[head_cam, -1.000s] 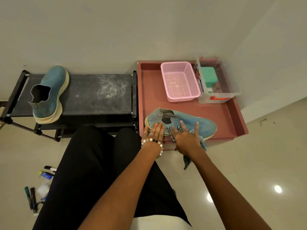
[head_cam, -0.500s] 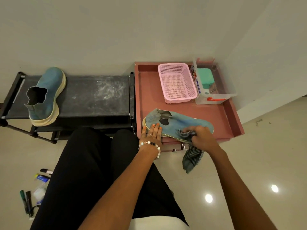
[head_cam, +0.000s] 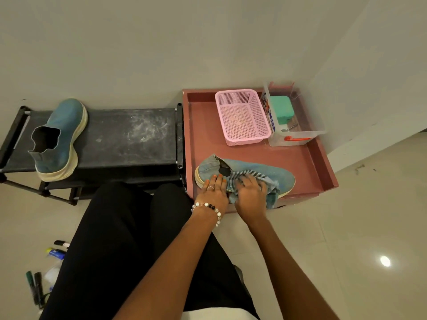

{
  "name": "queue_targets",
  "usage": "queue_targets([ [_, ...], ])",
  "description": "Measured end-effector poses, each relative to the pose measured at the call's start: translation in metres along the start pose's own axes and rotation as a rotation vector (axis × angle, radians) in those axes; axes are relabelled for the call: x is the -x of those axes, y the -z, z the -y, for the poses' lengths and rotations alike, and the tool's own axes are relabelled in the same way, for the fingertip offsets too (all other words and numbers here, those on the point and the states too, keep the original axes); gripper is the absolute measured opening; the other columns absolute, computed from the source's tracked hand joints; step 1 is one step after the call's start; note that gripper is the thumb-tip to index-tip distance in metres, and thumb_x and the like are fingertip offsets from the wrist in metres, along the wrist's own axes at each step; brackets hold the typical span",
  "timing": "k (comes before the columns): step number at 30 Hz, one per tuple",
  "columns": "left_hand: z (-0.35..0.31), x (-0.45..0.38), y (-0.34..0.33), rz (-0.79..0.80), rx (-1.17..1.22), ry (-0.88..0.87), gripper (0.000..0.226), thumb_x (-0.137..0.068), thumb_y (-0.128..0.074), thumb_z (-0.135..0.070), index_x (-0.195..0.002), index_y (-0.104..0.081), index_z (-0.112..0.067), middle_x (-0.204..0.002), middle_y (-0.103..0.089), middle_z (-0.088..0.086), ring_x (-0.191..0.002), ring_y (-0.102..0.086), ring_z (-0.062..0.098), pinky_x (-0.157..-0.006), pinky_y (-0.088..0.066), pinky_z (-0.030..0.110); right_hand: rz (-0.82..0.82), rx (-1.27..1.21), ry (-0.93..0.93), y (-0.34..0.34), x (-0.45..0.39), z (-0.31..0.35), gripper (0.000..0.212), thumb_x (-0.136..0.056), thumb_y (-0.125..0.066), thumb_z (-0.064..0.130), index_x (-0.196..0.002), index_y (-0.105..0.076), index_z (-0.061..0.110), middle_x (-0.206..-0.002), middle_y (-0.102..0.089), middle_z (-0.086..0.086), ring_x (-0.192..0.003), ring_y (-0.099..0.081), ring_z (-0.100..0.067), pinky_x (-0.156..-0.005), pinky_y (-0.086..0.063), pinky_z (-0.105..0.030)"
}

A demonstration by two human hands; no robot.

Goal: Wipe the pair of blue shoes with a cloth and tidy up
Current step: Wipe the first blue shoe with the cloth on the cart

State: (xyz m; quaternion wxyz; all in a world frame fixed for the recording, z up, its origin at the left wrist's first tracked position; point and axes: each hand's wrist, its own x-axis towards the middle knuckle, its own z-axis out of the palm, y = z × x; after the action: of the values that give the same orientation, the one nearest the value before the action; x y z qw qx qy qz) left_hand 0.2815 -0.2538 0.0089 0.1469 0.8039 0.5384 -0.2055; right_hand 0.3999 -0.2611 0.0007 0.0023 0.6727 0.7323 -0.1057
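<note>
A low black rack (head_cam: 129, 137) is set against the wall, and one blue shoe (head_cam: 60, 140) is parked upright at its left end – out of the way, most likely either already wiped or waiting its turn; which cannot be told. Just beside the rack stands a reddish tray-topped bench (head_cam: 318, 162), whose raised rim keeps the work contained. The second shoe (head_cam: 272, 173) is laid on its side along the near edge of that bench, heel to the left, so that its upper is presented and the reach is kept short.

At the far end a pink basket (head_cam: 242, 116) and a clear box (head_cam: 293, 125) are kept well apart from the shoe, leaving room for wiping.

The striped cloth (head_cam: 272, 194) is draped over the middle of the shoe, its end hanging over the bench edge. It is grasped and pressed down by the right hand (head_cam: 250, 195), fingers curled into the fabric. The heel end is steadied by the left hand (head_cam: 213, 190) – fingers straight and flat, grasping nothing – presumably so the shoe does not slide under the rubbing.

Markers (head_cam: 34, 289) are left on the floor, for the tidying.
</note>
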Motion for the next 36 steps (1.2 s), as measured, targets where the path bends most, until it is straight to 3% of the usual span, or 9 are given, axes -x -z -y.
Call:
queue_targets([
  [3,-0.002,0.0,0.0,0.02,0.003,0.01,0.057,-0.103,-0.022,-0.013,-0.149,0.007,0.001,-0.158,0.011,0.018,-0.146,0.009,0.032,-0.12,0.0,0.042,0.032,0.072,0.168,0.0,0.02,-0.027,0.054,-0.047,-0.081,0.007,-0.1,-0.072,0.017,-0.106,-0.07,0.002,-0.108,-0.062,-0.019,-0.094,-0.033,-0.038],
  [5,-0.002,-0.001,0.001,0.025,-0.011,-0.001,0.057,-0.101,-0.023,-0.01,-0.149,0.006,0.002,-0.157,0.011,0.02,-0.146,0.008,0.033,-0.12,0.0,0.043,0.086,0.111,0.172,0.012,0.026,-0.044,0.054,-0.06,-0.077,0.008,-0.112,-0.068,0.018,-0.116,-0.068,0.0,-0.118,-0.057,-0.018,-0.102,-0.03,-0.049],
  [8,-0.001,0.0,0.001,0.012,-0.015,-0.01,0.061,-0.099,-0.028,-0.005,-0.15,0.006,0.002,-0.158,0.009,0.02,-0.146,0.008,0.033,-0.119,0.0,0.043,0.146,0.175,0.14,0.018,0.018,-0.047,0.048,-0.086,-0.058,0.02,-0.134,-0.051,0.02,-0.14,-0.05,0.002,-0.139,-0.031,-0.016,-0.11,-0.007,-0.053],
  [13,0.0,-0.001,0.003,0.035,0.007,-0.003,0.07,-0.097,-0.038,-0.008,-0.149,0.008,0.001,-0.158,0.012,0.018,-0.146,0.01,0.032,-0.12,0.0,0.042,0.197,0.068,0.093,0.002,0.003,-0.005,0.061,-0.086,-0.05,0.012,-0.144,-0.032,0.016,-0.155,-0.025,0.002,-0.146,-0.008,-0.016,-0.113,-0.007,-0.053],
  [18,-0.001,-0.001,-0.001,0.031,0.003,-0.01,0.061,-0.099,-0.027,-0.004,-0.149,0.007,0.002,-0.157,0.012,0.019,-0.146,0.01,0.032,-0.12,-0.002,0.043,0.219,0.073,0.212,0.023,0.013,-0.049,0.057,-0.09,-0.054,0.019,-0.144,-0.037,0.026,-0.153,-0.03,0.006,-0.144,-0.017,-0.01,-0.112,-0.01,-0.04],
  [22,-0.001,-0.003,0.0,0.044,0.018,-0.012,0.065,-0.098,-0.033,-0.006,-0.149,0.007,0.002,-0.157,0.012,0.019,-0.146,0.01,0.033,-0.12,-0.002,0.043,0.188,0.178,0.118,0.016,0.008,-0.035,0.055,-0.091,-0.048,0.016,-0.143,-0.035,0.023,-0.152,-0.033,0.005,-0.145,-0.013,-0.014,-0.112,-0.008,-0.049],
  [27,0.001,-0.003,0.003,0.064,0.057,-0.007,0.073,-0.096,-0.041,-0.009,-0.149,0.009,0.0,-0.158,0.014,0.015,-0.146,0.012,0.03,-0.12,-0.001,0.042,0.195,-0.047,0.088,-0.004,-0.001,-0.007,0.067,-0.083,-0.05,0.009,-0.147,-0.029,0.016,-0.157,-0.019,0.001,-0.146,-0.007,-0.014,-0.114,-0.007,-0.049],
  [32,-0.001,-0.001,0.002,0.061,0.06,-0.011,0.065,-0.097,-0.03,-0.002,-0.149,0.01,0.002,-0.157,0.016,0.017,-0.145,0.013,0.032,-0.119,0.0,0.042,0.137,-0.088,0.315,0.006,0.014,-0.071,0.057,-0.078,-0.073,0.024,-0.132,-0.055,0.021,-0.139,-0.051,0.0,-0.134,-0.041,-0.018,-0.098,-0.033,-0.047],
  [36,0.0,-0.002,0.003,0.062,0.062,-0.013,0.065,-0.098,-0.031,-0.005,-0.149,0.009,0.002,-0.157,0.015,0.018,-0.146,0.013,0.032,-0.119,-0.001,0.042,0.116,0.177,0.354,0.012,0.003,-0.054,0.062,-0.072,-0.071,0.013,-0.132,-0.054,0.016,-0.138,-0.052,0.0,-0.138,-0.035,-0.022,-0.099,-0.029,-0.057],
])
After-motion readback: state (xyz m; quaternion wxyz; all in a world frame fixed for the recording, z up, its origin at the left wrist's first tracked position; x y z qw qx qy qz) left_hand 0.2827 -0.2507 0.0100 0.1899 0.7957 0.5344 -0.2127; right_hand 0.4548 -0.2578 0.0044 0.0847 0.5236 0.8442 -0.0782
